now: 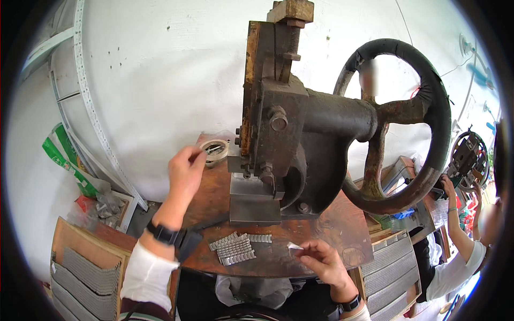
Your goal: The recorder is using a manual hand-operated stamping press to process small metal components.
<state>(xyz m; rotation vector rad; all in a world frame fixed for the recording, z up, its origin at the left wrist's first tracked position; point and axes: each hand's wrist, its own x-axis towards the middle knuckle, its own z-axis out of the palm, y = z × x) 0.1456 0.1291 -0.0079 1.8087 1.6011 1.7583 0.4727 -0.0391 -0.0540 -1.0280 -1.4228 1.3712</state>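
Observation:
My left hand is at the near left edge of a round pale dish with small dark and shiny pieces inside. Its fingertips are drawn together; whether a small piece sits between them is hidden. Close to the table's front edge, my right hand pinches a small, shiny silver-white piece between thumb and fingers. Left of that hand, several segmented metal watch-band strips lie side by side on the wooden table. Beyond them stands a dark hand press with a steel block at its base.
A large handwheel juts out right of the press. Boxes of stacked metal strips stand at the left and right. A green-and-white bag leans by a metal shelf frame. Another person works at the far right.

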